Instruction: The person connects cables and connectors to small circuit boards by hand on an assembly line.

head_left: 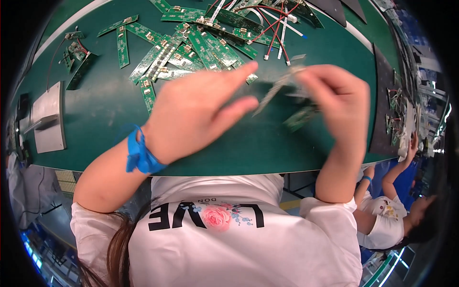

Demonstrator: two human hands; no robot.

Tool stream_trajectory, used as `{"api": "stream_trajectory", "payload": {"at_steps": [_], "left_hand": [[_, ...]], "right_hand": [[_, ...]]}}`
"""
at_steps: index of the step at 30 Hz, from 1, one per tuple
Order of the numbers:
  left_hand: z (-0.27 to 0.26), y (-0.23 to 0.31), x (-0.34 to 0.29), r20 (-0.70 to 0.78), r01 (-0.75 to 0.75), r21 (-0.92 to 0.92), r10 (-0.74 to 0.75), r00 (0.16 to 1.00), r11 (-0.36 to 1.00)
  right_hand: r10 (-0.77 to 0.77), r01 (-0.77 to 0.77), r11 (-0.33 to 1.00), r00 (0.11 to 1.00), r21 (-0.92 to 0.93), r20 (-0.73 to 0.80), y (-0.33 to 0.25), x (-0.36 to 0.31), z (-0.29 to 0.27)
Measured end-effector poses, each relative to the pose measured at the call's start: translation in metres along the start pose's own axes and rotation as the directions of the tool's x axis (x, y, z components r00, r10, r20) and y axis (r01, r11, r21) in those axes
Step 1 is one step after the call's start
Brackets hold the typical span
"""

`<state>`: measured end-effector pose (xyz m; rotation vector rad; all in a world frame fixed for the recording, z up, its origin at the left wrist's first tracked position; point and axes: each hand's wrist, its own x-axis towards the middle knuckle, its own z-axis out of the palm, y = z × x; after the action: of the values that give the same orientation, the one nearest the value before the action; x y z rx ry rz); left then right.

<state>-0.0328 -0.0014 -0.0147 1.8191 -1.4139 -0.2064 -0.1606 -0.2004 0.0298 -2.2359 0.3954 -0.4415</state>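
Note:
My left hand point(193, 107), with a blue band on its wrist, hovers over the green table with thumb and index finger apart. Nothing shows between them. To its right, my right hand point(337, 98) pinches the upper end of a narrow pale strip point(272, 93), which slants down toward the left fingertips. The strip is blurred, so its exact kind is unclear. Below the right fingers is a small green circuit board point(301, 118), smeared by motion; whether it is held or lies on the table I cannot tell. A heap of long green circuit boards point(203, 48) lies just beyond the left hand.
Red, black and white cables point(277, 31) lie at the back right. A metal plate point(49, 117) sits at the left edge, with a wired board point(79, 50) behind it. Black mats point(382, 105) line the right side, where another person point(385, 205) works.

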Motion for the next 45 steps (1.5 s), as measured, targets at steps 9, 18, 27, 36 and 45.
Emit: {"api": "stream_trajectory", "payload": {"at_steps": [9,18,27,36,45], "left_hand": [[-0.028,-0.033,0.016,-0.047,-0.106,0.386,0.135,0.990,0.916],[-0.031,-0.022,0.014,-0.233,0.159,-0.283,-0.228,0.945,0.946],[-0.031,-0.008,0.010,0.166,0.372,-0.767,-0.398,0.902,0.523],[-0.037,-0.013,0.016,-0.045,-0.363,-0.191,0.361,0.931,0.912],[-0.028,-0.003,0.007,0.366,-0.260,-0.334,0.379,0.850,0.906]], "right_hand": [[0.018,-0.379,0.420,0.912,-0.825,-0.410,0.111,-0.001,-0.120],[-0.286,0.272,0.950,0.955,-0.154,-0.078,-0.009,0.000,0.031],[0.146,-0.376,0.688,0.910,0.621,0.389,-0.033,-0.008,0.068],[0.123,-0.534,0.685,0.755,0.496,0.644,-0.030,-0.007,0.019],[0.171,-0.539,0.818,0.564,0.203,0.808,-0.020,-0.015,0.017]]}}
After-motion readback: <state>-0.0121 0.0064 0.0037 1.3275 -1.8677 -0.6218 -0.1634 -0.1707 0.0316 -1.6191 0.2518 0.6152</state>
